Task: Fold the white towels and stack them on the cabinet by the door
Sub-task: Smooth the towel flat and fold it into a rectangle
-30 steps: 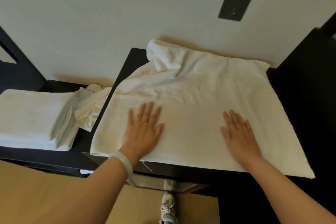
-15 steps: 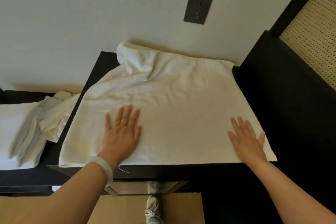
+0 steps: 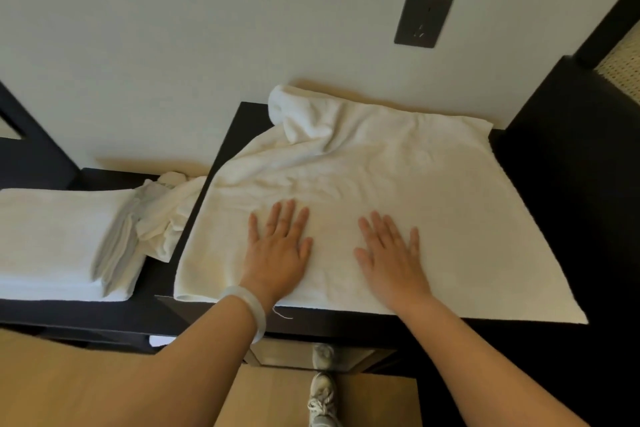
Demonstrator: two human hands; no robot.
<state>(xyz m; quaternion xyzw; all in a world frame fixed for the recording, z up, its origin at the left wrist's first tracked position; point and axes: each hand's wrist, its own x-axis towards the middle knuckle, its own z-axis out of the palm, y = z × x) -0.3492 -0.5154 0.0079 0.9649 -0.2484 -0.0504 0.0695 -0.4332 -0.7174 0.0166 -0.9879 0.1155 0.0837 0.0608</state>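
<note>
white towel [image 3: 363,191] lies flat under left hand [image 3: 278,250] and right hand [image 3: 391,255].

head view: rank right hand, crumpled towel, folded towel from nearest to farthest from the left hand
From the left hand:
1. right hand, just to its right, flat on the same spread towel
2. crumpled towel, to its left, past the spread towel's edge
3. folded towel, far left

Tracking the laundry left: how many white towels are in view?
3: a spread towel under the left hand and right hand, a crumpled towel at its left edge, a folded towel far left, which may hide more.
</note>
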